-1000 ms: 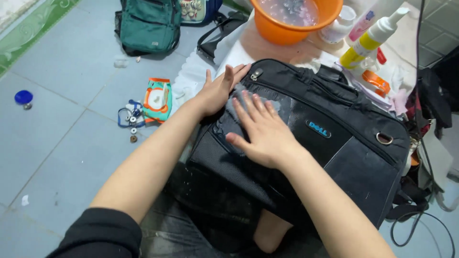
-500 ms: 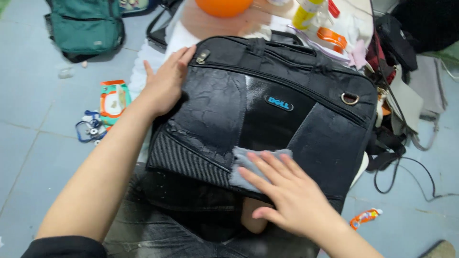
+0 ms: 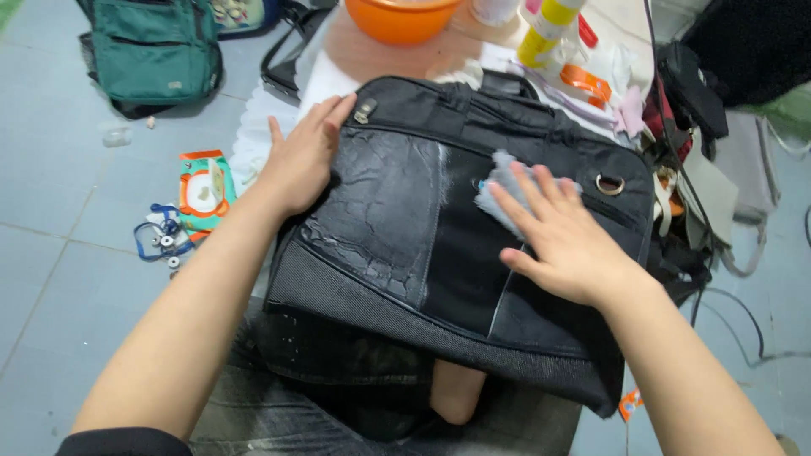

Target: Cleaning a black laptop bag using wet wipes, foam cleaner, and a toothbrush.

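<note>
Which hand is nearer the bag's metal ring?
Right. The right hand presses a grey cloth just beside the metal ring; the left hand rests at the laptop bag's far corner.

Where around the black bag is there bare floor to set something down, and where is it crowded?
Free: blue tile floor left of the left hand, below the wipes pack and green backpack. Crowded: beyond the black bag, around the orange basin and bottle; right side, cables and clutter.

Black laptop bag (image 3: 397,245): woven matt fabric, cracked peeling panel; soft grey cloth (image 3: 498,190); glossy metal ring (image 3: 610,183).
</note>
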